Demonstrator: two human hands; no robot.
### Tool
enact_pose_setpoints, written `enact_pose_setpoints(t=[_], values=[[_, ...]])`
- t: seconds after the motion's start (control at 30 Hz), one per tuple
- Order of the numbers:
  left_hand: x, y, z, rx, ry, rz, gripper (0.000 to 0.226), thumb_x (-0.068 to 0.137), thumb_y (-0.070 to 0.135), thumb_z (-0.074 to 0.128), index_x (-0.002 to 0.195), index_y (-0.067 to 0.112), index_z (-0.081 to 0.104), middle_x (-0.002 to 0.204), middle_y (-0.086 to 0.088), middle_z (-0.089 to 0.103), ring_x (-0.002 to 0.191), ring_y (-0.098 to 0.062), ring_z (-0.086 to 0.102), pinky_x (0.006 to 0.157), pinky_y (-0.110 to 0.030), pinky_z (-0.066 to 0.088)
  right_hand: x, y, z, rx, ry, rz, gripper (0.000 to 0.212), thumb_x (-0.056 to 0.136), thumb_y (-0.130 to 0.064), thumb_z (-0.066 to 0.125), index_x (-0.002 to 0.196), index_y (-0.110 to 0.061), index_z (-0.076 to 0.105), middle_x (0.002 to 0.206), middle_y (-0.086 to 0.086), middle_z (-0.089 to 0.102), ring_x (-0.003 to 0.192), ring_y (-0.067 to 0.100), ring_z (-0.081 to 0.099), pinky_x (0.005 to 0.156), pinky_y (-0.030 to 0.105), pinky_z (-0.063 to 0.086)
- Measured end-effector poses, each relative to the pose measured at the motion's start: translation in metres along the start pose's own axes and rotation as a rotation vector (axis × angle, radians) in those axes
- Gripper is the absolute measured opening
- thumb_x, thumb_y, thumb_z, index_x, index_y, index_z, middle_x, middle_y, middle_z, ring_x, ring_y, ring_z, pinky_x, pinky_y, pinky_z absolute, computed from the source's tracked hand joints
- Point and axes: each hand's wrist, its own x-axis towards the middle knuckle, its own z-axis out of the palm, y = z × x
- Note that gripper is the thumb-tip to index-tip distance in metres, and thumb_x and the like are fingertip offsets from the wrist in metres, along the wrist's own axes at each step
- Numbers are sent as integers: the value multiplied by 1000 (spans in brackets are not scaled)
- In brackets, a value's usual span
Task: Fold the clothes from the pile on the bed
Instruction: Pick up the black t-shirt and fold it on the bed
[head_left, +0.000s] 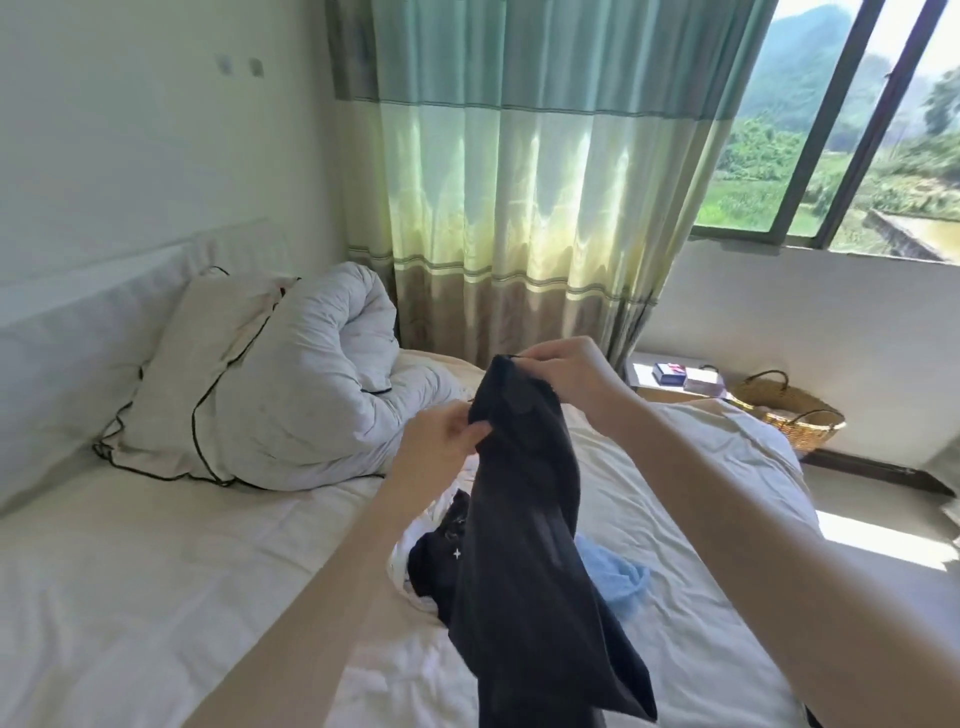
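Note:
A black garment (524, 545) hangs in the air over the bed (156, 571). My right hand (566, 371) pinches its top edge, and my left hand (441, 441) pinches the edge a little lower and to the left. The cloth droops down past the frame's bottom. Under it on the white sheet lies the pile: another dark garment with a small white mark (434, 561), a white piece (410, 545) and a light blue piece (618, 571).
A pillow with black piping (192, 374) and a rolled white duvet (322, 364) lie at the head of the bed. Beyond the bed are a green curtain (519, 182), a window, a bedside table with boxes (680, 376) and a wicker basket (789, 410).

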Motion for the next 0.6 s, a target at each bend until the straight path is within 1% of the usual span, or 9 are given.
enact_pose_setpoints(t=[0.07,0.1,0.2,0.23,0.3,0.37,0.47,0.53,0.6], values=[[-6,1,-22,-22,-36,6,11,92,15,58,86,12,66,71,9,67,71,-3,65,73,-24,51,-5,1,-4,-31,-39,9,21,82,-21,72,62,-29,72,57,-13,66,64,3,61,63,19,48],[-8,1,-32,-17,-38,10,12,94,13,56,89,11,67,72,10,66,71,-2,64,73,-21,51,-8,1,-5,-49,-61,6,19,82,-22,73,64,-29,73,57,-14,66,63,1,61,64,18,48],[-9,8,-55,-31,-13,12,16,94,7,54,97,9,70,85,-6,70,84,-21,66,84,-35,55,-14,-2,-2,-66,-108,0,17,83,-24,72,66,-26,73,55,-12,65,54,-2,58,58,16,46],[-9,11,-60,-34,24,16,16,93,6,55,96,13,70,86,-6,70,84,-21,66,86,-37,54,-14,-5,0,-54,-111,15,17,83,-25,72,66,-23,74,54,-10,64,51,-1,56,54,15,45],[-9,15,-68,23,141,28,14,92,10,58,95,18,69,87,0,70,84,-15,66,85,-28,53,-12,-12,3,42,-83,82,19,84,-24,71,75,-7,74,53,-3,60,47,4,53,46,17,45],[-20,17,-70,103,266,86,12,91,18,60,95,26,67,87,12,68,82,-2,62,76,-10,47,-9,-17,5,203,-41,192,26,85,-20,70,87,6,69,54,1,54,47,7,50,43,18,44],[-57,5,-42,147,344,224,10,85,34,65,94,31,63,84,22,62,80,2,59,69,-4,41,-7,-26,13,448,-18,345,14,91,-11,61,88,3,61,74,8,51,62,16,49,52,25,46],[-84,-10,-10,198,246,188,37,78,56,61,104,30,61,91,23,59,85,3,56,74,-7,41,-8,-35,18,589,-13,379,13,94,-5,54,83,0,57,75,9,50,61,17,46,49,25,49],[-93,-21,17,227,114,21,64,72,68,57,122,27,55,109,19,56,97,3,54,85,-14,44,-9,-46,24,683,6,383,14,95,-1,49,83,-1,56,75,10,54,61,17,51,44,23,52]])
